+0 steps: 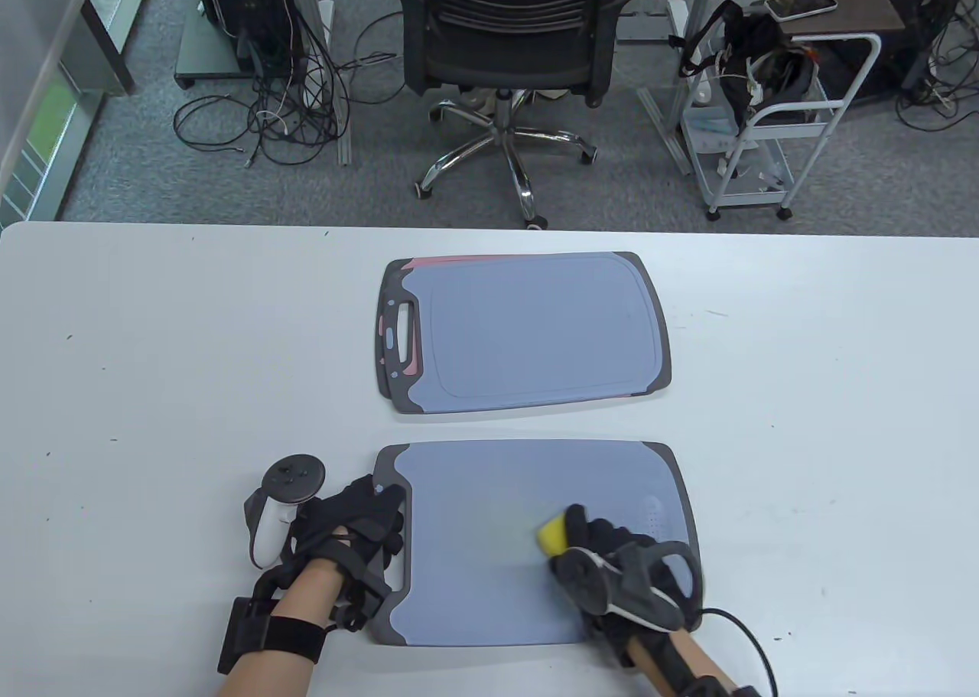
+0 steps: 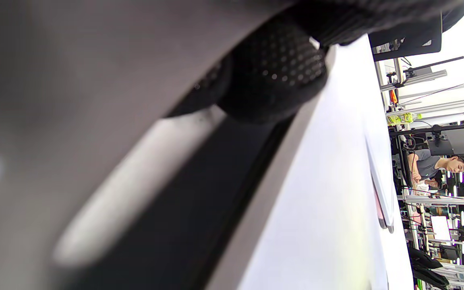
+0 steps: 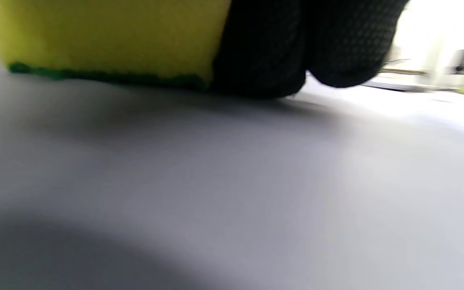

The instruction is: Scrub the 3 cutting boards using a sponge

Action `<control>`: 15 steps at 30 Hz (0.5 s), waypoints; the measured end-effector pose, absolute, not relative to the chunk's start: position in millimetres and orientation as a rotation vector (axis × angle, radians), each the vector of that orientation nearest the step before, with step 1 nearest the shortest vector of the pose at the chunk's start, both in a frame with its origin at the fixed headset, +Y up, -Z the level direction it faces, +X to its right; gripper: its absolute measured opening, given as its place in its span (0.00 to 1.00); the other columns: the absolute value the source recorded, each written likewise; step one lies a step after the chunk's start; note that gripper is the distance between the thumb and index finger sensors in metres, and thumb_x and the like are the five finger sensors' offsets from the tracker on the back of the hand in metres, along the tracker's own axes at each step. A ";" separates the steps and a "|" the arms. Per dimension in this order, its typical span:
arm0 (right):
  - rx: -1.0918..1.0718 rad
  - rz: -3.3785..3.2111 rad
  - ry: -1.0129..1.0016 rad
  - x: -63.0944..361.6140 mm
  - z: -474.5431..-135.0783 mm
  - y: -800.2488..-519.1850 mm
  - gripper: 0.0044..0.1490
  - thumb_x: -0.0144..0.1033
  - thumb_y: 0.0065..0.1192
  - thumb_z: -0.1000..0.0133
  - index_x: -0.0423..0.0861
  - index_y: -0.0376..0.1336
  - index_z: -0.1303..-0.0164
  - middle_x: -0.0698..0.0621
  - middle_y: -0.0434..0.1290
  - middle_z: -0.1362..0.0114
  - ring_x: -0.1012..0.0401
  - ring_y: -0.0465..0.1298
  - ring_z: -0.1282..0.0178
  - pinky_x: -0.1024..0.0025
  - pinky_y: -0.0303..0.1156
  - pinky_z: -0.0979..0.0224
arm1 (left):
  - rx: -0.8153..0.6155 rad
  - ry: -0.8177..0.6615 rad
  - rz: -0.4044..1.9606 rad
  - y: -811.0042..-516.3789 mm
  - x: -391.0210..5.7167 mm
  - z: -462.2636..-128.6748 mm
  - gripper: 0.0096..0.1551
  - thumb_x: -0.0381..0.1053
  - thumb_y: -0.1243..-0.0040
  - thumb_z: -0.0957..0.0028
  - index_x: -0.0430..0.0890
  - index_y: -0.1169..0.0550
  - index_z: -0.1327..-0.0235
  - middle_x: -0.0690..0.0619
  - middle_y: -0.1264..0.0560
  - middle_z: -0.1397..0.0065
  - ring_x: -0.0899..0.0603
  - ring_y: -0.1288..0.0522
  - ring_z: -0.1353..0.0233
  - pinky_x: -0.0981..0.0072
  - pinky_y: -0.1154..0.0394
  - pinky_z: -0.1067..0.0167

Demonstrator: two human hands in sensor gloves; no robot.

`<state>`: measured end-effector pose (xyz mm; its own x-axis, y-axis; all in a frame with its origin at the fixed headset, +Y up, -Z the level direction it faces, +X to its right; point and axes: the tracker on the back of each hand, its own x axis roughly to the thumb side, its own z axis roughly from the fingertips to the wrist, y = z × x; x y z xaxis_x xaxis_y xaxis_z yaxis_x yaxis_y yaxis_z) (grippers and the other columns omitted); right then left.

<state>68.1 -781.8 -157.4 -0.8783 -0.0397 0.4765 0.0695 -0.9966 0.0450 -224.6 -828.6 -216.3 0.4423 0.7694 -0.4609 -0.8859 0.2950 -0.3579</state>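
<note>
Near board (image 1: 489, 544), table's (image 1: 153, 345) front edge: left hand (image 1: 352, 529) grips its handle end; right hand (image 1: 612, 555) presses sponge (image 1: 552, 535) mid-surface. Scrubbing underway. Next: strokes covering remaining surface. Stacked boards (image 1: 528, 330) wait behind.

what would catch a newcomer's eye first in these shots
Probably the yellow sponge, gripped by the right hand and pressed onto the near cutting board at the table's front edge. The left hand rests on that board's dark handle end. Beyond it, mid-table, sits a stack of boards with a pink edge peeking out underneath.
</note>
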 end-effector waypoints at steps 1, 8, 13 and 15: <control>-0.855 -2.937 -0.080 41.4 -153.4 -778.4 0.47 0.59 0.54 0.47 0.39 0.57 0.25 0.44 0.72 0.43 0.59 0.77 0.56 0.56 0.75 0.43 | -0.622 0.216 1.113 -828.7 -224.7 -216.4 0.31 0.64 0.43 0.39 0.45 0.28 0.33 0.57 0.18 0.48 0.60 0.11 0.63 0.70 0.10 0.65; -1.083 -2.787 -0.051 -28.1 -142.5 -774.8 0.47 0.61 0.50 0.45 0.43 0.54 0.22 0.47 0.71 0.40 0.61 0.76 0.53 0.58 0.75 0.41 | -0.622 0.216 1.116 -828.7 -224.6 -216.3 0.30 0.64 0.42 0.39 0.45 0.28 0.33 0.57 0.18 0.48 0.60 0.11 0.63 0.69 0.09 0.65; -0.787 -2.888 -0.077 59.3 -155.1 -779.5 0.46 0.60 0.53 0.47 0.44 0.55 0.23 0.47 0.72 0.41 0.59 0.77 0.54 0.56 0.75 0.42 | -0.623 0.215 1.117 -828.5 -224.5 -216.2 0.31 0.64 0.42 0.39 0.45 0.28 0.33 0.57 0.18 0.48 0.60 0.11 0.63 0.69 0.10 0.65; -0.617 -2.945 -0.102 106.1 -157.4 -781.8 0.46 0.60 0.52 0.47 0.44 0.55 0.23 0.46 0.72 0.41 0.59 0.77 0.54 0.56 0.75 0.43 | -0.621 0.215 1.116 -828.6 -224.6 -216.3 0.31 0.64 0.42 0.39 0.45 0.28 0.33 0.57 0.18 0.48 0.60 0.11 0.63 0.69 0.09 0.65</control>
<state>106.1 -781.8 -157.4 -0.9078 -0.1134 0.4039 0.1412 -0.9892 0.0396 -224.6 -828.6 -216.3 0.4398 0.7712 -0.4603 -0.8869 0.2925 -0.3575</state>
